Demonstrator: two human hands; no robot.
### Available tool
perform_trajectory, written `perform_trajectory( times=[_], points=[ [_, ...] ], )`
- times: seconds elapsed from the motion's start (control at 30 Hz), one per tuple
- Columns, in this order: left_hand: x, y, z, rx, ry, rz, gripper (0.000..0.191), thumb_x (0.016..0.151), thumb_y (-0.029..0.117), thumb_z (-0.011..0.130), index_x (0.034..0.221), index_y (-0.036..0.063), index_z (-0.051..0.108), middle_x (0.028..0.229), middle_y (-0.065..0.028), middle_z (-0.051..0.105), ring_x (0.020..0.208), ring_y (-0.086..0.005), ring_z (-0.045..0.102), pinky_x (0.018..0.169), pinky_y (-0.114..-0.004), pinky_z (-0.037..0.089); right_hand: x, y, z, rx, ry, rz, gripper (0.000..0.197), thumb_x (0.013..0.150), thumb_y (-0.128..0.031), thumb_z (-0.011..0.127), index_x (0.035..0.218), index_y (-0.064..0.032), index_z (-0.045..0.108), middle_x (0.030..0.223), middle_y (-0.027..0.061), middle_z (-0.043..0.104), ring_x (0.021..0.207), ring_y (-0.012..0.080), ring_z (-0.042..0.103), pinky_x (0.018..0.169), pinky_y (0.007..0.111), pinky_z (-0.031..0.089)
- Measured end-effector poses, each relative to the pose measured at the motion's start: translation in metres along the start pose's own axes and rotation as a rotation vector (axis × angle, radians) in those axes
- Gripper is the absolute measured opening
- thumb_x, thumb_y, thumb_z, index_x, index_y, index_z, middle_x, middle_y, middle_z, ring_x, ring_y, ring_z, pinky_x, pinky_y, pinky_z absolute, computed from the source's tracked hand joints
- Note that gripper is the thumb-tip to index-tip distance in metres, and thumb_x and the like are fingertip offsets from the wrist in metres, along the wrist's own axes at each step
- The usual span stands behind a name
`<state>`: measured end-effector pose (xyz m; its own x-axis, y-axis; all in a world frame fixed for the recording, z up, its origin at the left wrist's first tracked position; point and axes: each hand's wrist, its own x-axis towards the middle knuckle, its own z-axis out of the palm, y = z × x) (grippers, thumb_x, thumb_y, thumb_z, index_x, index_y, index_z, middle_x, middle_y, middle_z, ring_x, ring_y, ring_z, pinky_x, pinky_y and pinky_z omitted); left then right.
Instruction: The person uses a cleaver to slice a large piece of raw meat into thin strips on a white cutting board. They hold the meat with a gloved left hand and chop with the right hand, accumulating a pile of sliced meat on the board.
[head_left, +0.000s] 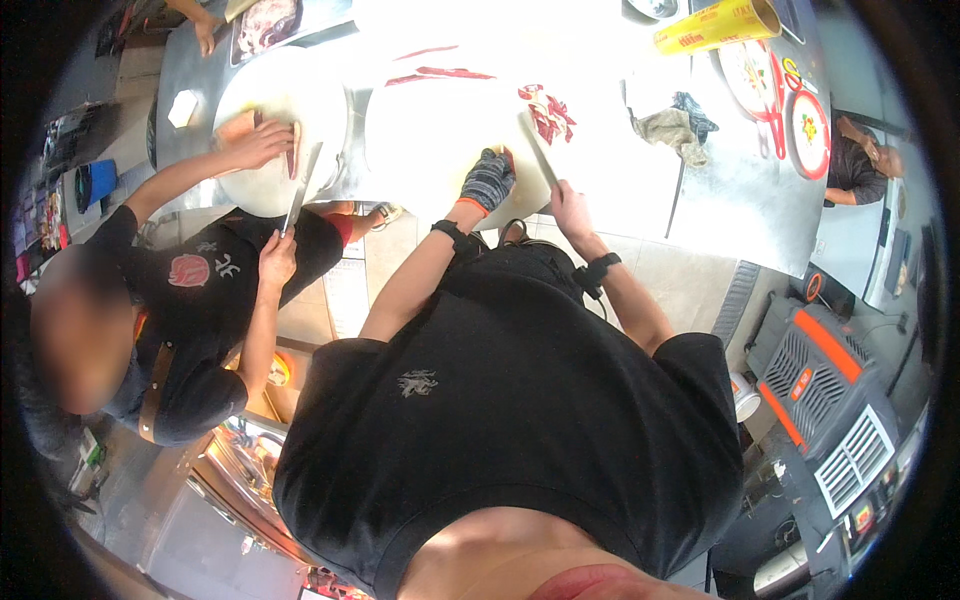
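My left hand (489, 181), in a grey knit glove with an orange cuff, presses a piece of red meat (510, 160) against a round white cutting board (420, 139). Little of that piece shows past the fingers. A knife (540, 150) is in my right hand (571, 213), its blade pointing away from me, just right of the gloved hand. Beyond the blade lies a loose heap of cut red meat slices (553, 120). Several long, thin meat strips (454, 73) rest toward the board's far side, where glare washes out the edges.
At left, a co-worker (195, 285) cuts meat with a knife (306, 184) on another round board (322, 90). Rags (671, 135), red-rimmed trays (810, 139) and a yellow roll (720, 26) lie right on the metal table (750, 217). Another person's hand (206, 34) reaches in at upper left.
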<state>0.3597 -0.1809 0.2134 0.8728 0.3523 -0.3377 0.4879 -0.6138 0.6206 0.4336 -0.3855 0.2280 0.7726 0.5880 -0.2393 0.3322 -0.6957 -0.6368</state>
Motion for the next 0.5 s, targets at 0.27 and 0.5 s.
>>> perform_trajectory(
  times=[0.27, 0.5],
  points=[
    [-0.012, -0.004, 0.007, 0.056, -0.037, -0.012, 0.029, 0.09, 0.03, 0.058, 0.105, 0.0071, 0.065, 0.112, -0.0254, 0.058, 0.096, -0.0418, 0.064, 0.085, -0.051, 0.051, 0.016, -0.023, -0.012, -0.106, -0.031, -0.164, 0.019, 0.097, -0.021, 0.055, 0.092, -0.0032, 0.059, 0.061, 0.0225, 0.062, 0.058, 0.0407, 0.064, 0.053, 0.051, 0.051],
    [-0.001, -0.025, 0.029, 0.124, -0.001, 0.015, 0.028, 0.09, 0.031, 0.056, 0.104, 0.0091, 0.066, 0.104, -0.0254, 0.062, 0.094, -0.0421, 0.064, 0.084, -0.051, 0.052, -0.007, -0.029, 0.007, -0.105, -0.069, -0.216, 0.02, 0.097, -0.018, 0.054, 0.085, -0.0026, 0.055, 0.059, 0.0214, 0.06, 0.056, 0.0394, 0.063, 0.05, 0.05, 0.05]
  ],
)
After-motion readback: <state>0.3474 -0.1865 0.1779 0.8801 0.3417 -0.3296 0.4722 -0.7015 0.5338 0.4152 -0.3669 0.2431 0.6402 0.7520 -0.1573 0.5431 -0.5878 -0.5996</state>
